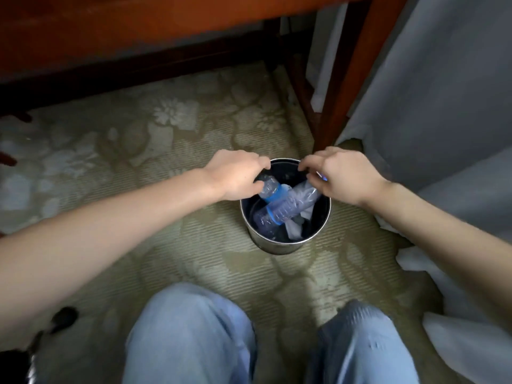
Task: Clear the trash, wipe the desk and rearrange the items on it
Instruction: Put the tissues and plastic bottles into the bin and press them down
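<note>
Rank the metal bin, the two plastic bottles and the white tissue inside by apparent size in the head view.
Largest: metal bin.
Then the upper bottle and lower bottle, overlapping, too alike to rank.
Smallest: white tissue, partly buried.

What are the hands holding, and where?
Each hand pinches the black liner at the far rim of the bin: left hand on its left, right hand on its right.
</note>
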Demonstrator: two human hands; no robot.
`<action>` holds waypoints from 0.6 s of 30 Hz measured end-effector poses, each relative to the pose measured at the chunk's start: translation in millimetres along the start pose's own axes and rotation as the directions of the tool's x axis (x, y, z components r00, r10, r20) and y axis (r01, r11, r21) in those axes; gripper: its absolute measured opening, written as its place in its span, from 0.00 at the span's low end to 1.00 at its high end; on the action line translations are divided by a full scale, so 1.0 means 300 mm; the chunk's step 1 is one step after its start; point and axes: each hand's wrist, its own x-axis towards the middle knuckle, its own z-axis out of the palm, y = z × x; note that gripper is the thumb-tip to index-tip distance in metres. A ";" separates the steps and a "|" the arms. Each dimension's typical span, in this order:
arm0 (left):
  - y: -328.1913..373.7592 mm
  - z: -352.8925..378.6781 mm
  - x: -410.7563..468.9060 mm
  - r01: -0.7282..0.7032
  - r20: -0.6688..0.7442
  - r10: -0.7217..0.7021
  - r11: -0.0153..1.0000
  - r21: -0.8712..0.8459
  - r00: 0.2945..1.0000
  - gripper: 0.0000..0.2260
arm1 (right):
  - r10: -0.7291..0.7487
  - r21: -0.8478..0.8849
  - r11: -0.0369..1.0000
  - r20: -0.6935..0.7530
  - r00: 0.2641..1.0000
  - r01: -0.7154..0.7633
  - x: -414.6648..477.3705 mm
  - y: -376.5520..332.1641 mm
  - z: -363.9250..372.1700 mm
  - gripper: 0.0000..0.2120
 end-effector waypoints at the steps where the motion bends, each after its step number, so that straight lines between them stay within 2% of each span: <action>1: -0.009 -0.066 -0.043 0.007 -0.030 -0.008 1.000 -0.023 1.000 0.18 | -0.017 0.000 1.000 -0.022 1.000 0.017 0.014 -0.036 -0.063 0.12; 3: -0.036 -0.210 -0.127 0.032 -0.078 -0.038 0.997 -0.071 0.996 0.18 | -0.041 -0.003 0.999 -0.053 0.998 0.041 0.045 -0.102 -0.203 0.14; 7: -0.104 -0.510 -0.275 0.061 -0.082 -0.068 0.994 -0.091 0.994 0.18 | -0.043 -0.027 0.999 -0.045 0.998 0.042 0.128 -0.217 -0.515 0.08; 10: -0.162 -0.736 -0.363 0.071 -0.107 -0.078 0.995 -0.069 0.991 0.18 | -0.085 -0.040 0.996 -0.041 0.996 0.083 0.218 -0.298 -0.736 0.11; 13: -0.232 -0.941 -0.427 0.071 -0.142 -0.072 0.997 -0.010 0.987 0.19 | -0.145 -0.061 0.988 -0.066 0.987 0.141 0.327 -0.373 -0.921 0.17; 18: -0.407 -1.158 -0.462 0.126 -0.217 -0.117 0.992 0.030 0.969 0.24 | -0.166 -0.129 0.981 -0.149 0.975 0.148 0.547 -0.467 -1.112 0.19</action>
